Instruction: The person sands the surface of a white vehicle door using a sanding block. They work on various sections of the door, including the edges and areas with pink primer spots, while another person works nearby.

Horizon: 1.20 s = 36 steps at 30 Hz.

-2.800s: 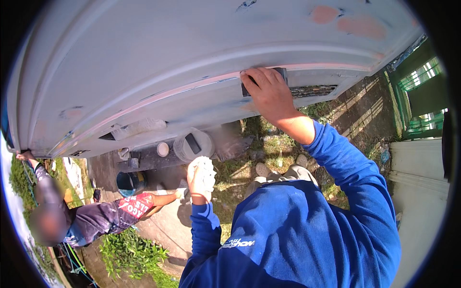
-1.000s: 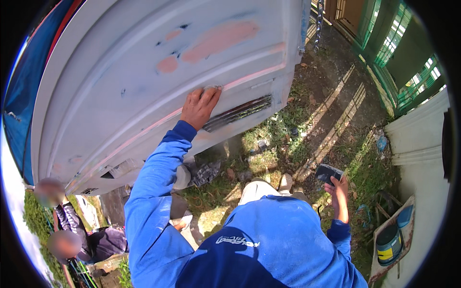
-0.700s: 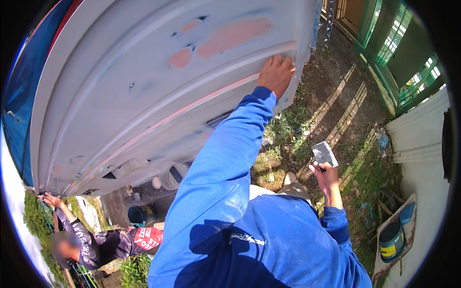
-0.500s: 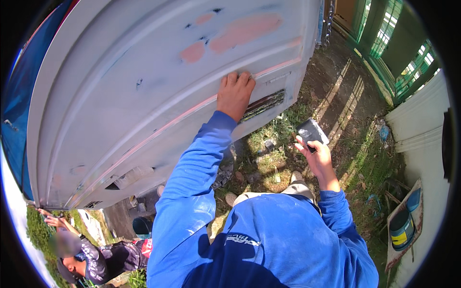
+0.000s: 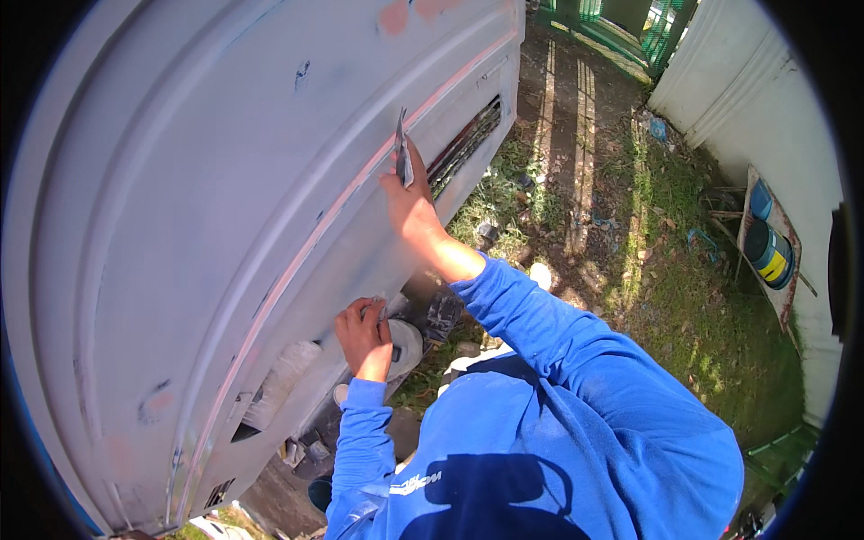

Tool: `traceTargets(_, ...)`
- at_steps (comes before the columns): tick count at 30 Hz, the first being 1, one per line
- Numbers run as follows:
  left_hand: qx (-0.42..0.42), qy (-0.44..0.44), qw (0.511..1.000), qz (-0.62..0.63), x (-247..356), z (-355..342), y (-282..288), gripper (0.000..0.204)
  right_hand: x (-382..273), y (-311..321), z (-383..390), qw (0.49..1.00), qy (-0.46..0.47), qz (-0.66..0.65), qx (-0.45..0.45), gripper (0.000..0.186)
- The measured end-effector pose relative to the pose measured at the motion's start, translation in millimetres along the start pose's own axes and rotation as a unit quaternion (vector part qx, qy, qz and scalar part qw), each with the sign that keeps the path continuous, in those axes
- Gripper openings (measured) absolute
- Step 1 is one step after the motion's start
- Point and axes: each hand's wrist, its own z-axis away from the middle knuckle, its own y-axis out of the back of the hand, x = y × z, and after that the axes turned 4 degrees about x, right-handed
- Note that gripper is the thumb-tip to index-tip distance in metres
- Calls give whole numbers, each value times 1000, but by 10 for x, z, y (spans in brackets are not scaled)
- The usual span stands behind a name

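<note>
A large grey-primed vehicle panel with pink filler patches and a long pink ridge fills the left and middle of the view. My right hand is up at the panel beside its dark slot. Its fingers close on a thin, dark grey sheet with a pale edge, seen nearly edge-on, like folded sandpaper. Lower down, my left hand is at the panel's lower part. Its fingers are bent in around a small greyish thing I cannot make out; whether it touches the panel is unclear.
A white round container stands below the panel, behind my left hand. Grass and dirt spread to the right. A wheelbarrow with a dark green bucket stands by the pale wall. A green mesh fence is at the back.
My right hand has come up from over the ground to the panel, carrying the grey sheet. My left hand has left the ridge and moved lower. The view has shifted; the other person is out of sight.
</note>
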Motion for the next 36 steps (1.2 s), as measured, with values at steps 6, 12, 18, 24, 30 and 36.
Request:
traceTargets(6,-50,18,998,28,-457,700,-215,33,-243,-456,177,993,-58,87,57,71)
traceTargets(12,-84,2,996,3,-988,1091,-329,31,-128,-750,536,995,-13,95,35,78)
traceTargets(18,-81,-21,996,14,-1331,1393,-330,32,-83,-452,-462,990,-65,13,125,81)
traceTargets(24,-119,-5,992,43,-1505,1509,-627,34,-27,-608,244,996,16,65,51,85)
traceTargets(30,-138,-22,988,59,-1496,1405,-664,34,-179,-410,-339,991,-3,102,84,84)
traceTargets(36,-129,-6,990,56,-1443,1340,-497,33,-166,-673,88,982,79,172,14,85)
